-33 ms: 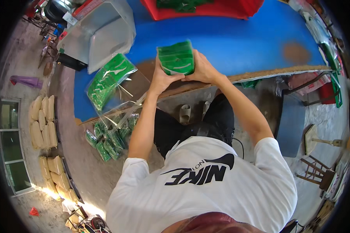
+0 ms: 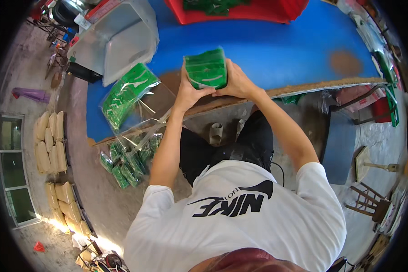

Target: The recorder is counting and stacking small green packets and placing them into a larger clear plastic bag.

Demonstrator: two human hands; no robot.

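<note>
A stack of green plastic packets (image 2: 206, 69) is held upright over the near edge of the blue table, between both my hands. My left hand (image 2: 188, 93) presses its left side, thumb along the bottom. From the right, my right hand (image 2: 236, 81) closes on the same stack, and the two thumbs nearly meet beneath it. Left of my left hand lies a clear plastic bag (image 2: 130, 95) with green packets inside. Its loose clear end hangs over the table edge near my left forearm.
A red bin (image 2: 240, 16) with green packets stands at the table's far side. A translucent tub (image 2: 122, 41) is at the left, beside a black object (image 2: 82, 72). Bundled green packets (image 2: 124, 165) lie below the left table edge. A grey-blue bench (image 2: 339, 145) stands at right.
The stack of green packets has tilted very slightly in my hands. Both hands stay in almost the same place.
</note>
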